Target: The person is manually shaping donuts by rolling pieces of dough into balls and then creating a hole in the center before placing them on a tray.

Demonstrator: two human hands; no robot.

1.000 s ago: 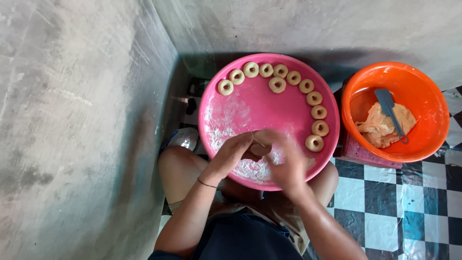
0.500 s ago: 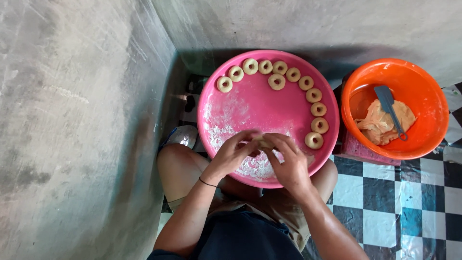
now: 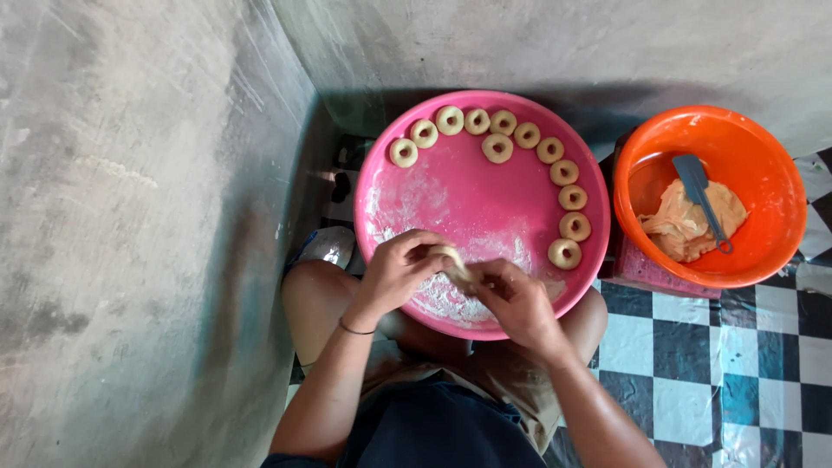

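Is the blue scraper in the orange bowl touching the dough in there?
Touching. The head view shows the blue scraper lying across the lump of dough in the orange bowl, its handle resting on the dough with no gap visible.

Both hands are shifting w/ the dough piece [image 3: 451,258] btwn them. Left hand [image 3: 400,270] is curling tighter round it, fingertips now pressing on top. Right hand [image 3: 517,299] is sliding lower & rightward, fingers pinching the dough's near end. Dough is showing more as a pale strip, stretching out above the floured patch [image 3: 442,299] of the pink tray [image 3: 485,199].
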